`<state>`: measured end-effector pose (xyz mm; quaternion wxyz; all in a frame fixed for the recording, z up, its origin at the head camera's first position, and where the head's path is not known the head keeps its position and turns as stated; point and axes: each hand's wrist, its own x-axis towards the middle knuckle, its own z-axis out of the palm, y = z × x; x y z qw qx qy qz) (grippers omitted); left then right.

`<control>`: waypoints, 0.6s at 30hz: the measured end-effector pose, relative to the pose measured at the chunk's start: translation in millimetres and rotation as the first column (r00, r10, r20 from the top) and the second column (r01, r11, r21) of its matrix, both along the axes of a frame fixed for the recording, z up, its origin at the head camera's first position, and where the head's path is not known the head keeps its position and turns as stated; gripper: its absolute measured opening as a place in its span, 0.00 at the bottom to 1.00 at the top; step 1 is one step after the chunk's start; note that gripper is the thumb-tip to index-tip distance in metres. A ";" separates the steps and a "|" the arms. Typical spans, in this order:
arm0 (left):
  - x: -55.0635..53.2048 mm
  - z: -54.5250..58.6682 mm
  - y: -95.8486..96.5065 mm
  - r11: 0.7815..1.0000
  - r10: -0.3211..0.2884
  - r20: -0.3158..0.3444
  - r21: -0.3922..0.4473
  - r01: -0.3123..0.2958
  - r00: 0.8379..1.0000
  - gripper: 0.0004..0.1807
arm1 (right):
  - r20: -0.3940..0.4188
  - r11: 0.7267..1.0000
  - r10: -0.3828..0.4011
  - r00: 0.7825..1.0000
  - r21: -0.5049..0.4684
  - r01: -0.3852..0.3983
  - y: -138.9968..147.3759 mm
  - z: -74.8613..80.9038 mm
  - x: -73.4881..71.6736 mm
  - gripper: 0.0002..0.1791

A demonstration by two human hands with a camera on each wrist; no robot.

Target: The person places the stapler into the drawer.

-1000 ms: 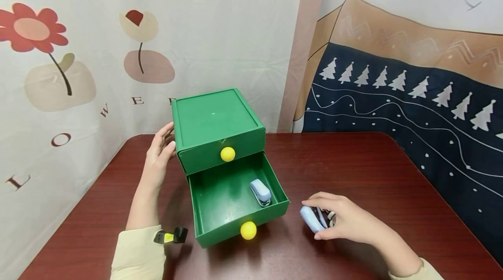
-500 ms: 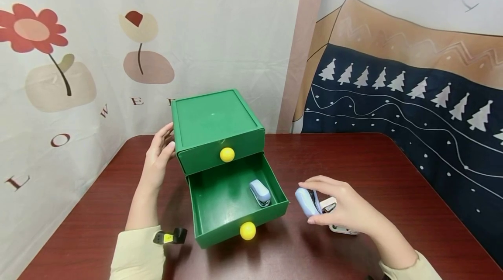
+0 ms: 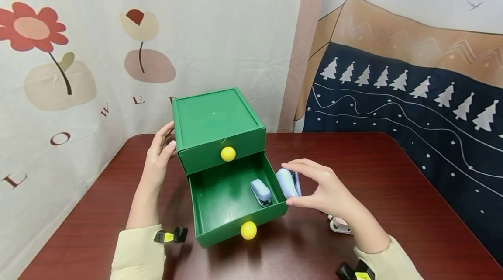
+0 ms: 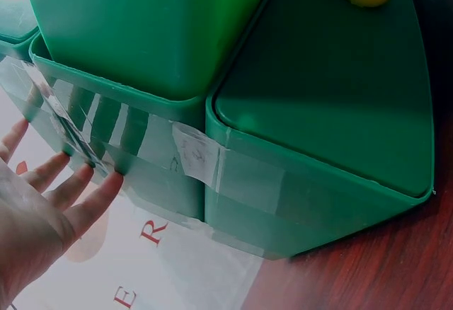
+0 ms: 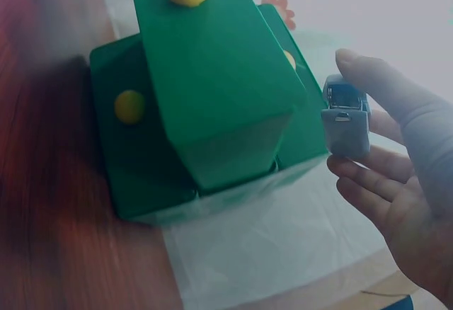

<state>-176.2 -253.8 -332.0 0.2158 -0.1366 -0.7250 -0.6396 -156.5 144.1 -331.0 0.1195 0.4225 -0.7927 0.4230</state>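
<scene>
A green drawer cabinet (image 3: 218,118) stands on the table with a drawer (image 3: 216,197) with a yellow knob pulled out. In that drawer lies a light blue stapler (image 3: 261,192). My right hand (image 3: 324,186) pinches a second light blue stapler (image 3: 287,182) between thumb and fingers, raised by the drawer's right wall. The right wrist view shows this stapler (image 5: 346,122) end-on. My left hand (image 3: 157,155) is at the cabinet's left side; in the left wrist view its spread fingers (image 4: 92,200) touch the taped green wall.
Partly hidden behind my right wrist, a pale pink and white stapler-like object (image 3: 339,225) lies on the dark red table (image 3: 330,149). The upper drawer's yellow knob (image 3: 228,154) sticks out above the pulled-out drawer. Printed curtains (image 3: 235,31) hang behind the table.
My right hand has lifted the blue stapler and carried it left to the drawer's right wall, uncovering the pale object on the table. The left hand has stayed in place.
</scene>
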 end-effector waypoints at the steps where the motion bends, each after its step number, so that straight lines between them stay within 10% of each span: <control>1: -0.2 0.1 0.1 1.000 0.000 -0.001 0.001 0.000 1.000 0.26 | 0.003 1.000 0.009 1.000 -0.002 -0.009 -3.3 0.4 -1.5 0.36; 18: -0.6 0.9 -0.1 1.000 -0.008 -0.002 0.005 0.008 1.000 0.26 | 0.075 0.974 0.202 0.977 0.092 -0.208 -60.0 12.3 -23.9 0.34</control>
